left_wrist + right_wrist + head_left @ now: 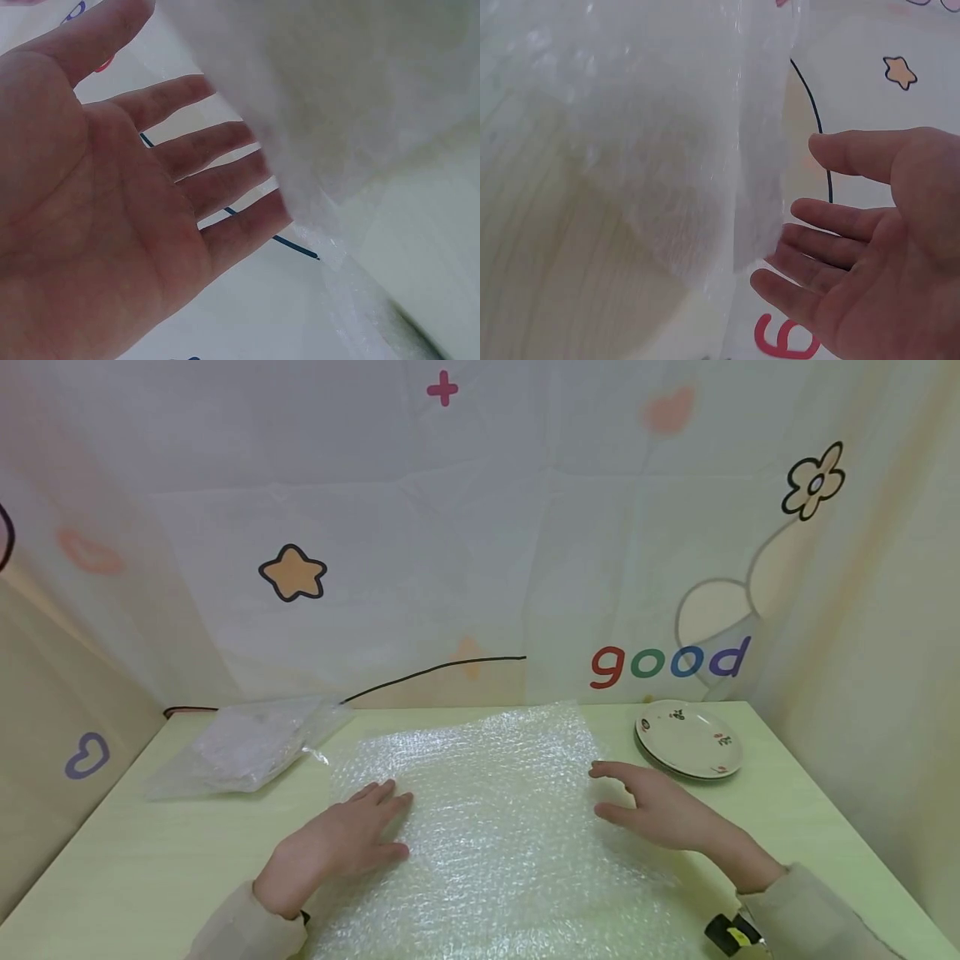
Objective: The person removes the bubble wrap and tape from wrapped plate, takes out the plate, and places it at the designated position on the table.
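Observation:
A sheet of clear bubble wrap (pixel 495 810) lies spread over the middle of the table. My left hand (pixel 337 843) is at its left side, fingers spread and nearly straight; in the left wrist view the palm of the left hand (pixel 112 187) is bare and the fingertips pass behind the wrap (pixel 322 90). At the right edge is my right hand (pixel 667 810), its thumb apart from loosely bent fingers. The right wrist view has the right hand (pixel 870 247) beside the wrap's edge (pixel 682 150), its palm holding nothing.
Flat plates with a small printed pattern (pixel 690 739) are stacked at the back right of the table (pixel 795 827). A clear plastic bag with white contents (pixel 251 743) lies at the back left. Behind stands a printed curtain (pixel 450 568).

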The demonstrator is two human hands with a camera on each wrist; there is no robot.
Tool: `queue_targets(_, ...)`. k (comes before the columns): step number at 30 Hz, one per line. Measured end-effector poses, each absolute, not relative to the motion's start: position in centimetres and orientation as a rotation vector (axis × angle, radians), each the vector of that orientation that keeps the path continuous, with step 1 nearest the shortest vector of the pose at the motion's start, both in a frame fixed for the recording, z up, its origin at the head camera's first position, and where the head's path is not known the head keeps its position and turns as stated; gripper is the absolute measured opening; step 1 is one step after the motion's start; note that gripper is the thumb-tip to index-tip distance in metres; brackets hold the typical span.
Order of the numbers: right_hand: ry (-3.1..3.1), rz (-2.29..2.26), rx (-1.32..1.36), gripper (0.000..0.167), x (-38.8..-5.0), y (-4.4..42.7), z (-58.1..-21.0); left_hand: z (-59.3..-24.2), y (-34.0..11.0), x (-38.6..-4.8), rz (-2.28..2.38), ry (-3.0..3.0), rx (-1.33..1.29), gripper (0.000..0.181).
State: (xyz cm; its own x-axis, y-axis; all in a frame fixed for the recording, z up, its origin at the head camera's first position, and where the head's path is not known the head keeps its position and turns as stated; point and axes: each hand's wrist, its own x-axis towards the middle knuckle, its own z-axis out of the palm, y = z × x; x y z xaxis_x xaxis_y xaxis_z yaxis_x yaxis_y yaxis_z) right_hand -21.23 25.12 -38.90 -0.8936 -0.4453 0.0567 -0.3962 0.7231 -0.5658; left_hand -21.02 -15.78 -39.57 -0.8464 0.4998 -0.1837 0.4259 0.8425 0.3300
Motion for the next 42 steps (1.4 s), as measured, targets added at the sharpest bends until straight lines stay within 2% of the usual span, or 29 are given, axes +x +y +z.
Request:
queue_targets(11, 2.674, -0.837, -0.728, 0.065, -21.4, 23.1, -38.9, -39.6, -15.8, -21.2, 0.419, 2.748, 0.691, 0.069)
queue_targets(19, 2.642, -0.784, -0.735, 0.062, -21.1, 22.7, -39.1, -39.5, -16.0, -21.2, 0.43, 2.759, 0.734, 0.067)
queue_targets(30, 2.699, -0.692, -0.707, 0.065, -21.0, 22.4, -40.0, -39.1, -16.6, -21.7, 0.417, 2.878, 0.836, 0.054)
queue_targets(42, 2.714, -0.664, -0.67, 0.064, -20.5, 21.8, -39.9, -38.9, -17.9, -22.1, 0.355, 3.011, 0.811, 0.048)
